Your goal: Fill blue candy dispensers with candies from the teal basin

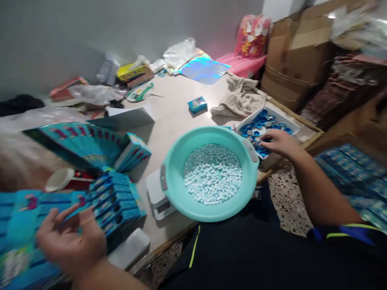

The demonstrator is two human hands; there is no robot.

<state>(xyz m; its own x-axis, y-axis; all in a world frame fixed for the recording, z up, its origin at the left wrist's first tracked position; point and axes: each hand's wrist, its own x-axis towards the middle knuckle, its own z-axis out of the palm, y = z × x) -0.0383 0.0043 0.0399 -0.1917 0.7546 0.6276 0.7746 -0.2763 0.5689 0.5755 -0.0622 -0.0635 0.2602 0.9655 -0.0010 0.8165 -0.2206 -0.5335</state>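
Note:
My left hand (72, 239) is over the rows of small blue boxes (30, 225) at the lower left, palm turned up. Its fingers are bent but apart, with nothing visible in them. On the right, my right hand (282, 143) reaches into a shallow white tray (290, 119) of small round blue caps (263, 117). Its fingertips are pinched among the caps; what they hold, if anything, is hidden. Between my hands, a turquoise basin (211, 213) contains many small white and pale blue tablets (213, 175). A white device (155, 191) lies partly under the basin.
An open display box (81, 141) with a blue printed lid stands at the left. One small blue box (197, 104) and a crumpled cloth (238, 96) lie on the table. Cardboard boxes (296, 60) stand at the right. Plastic bags (179, 52) line the back wall.

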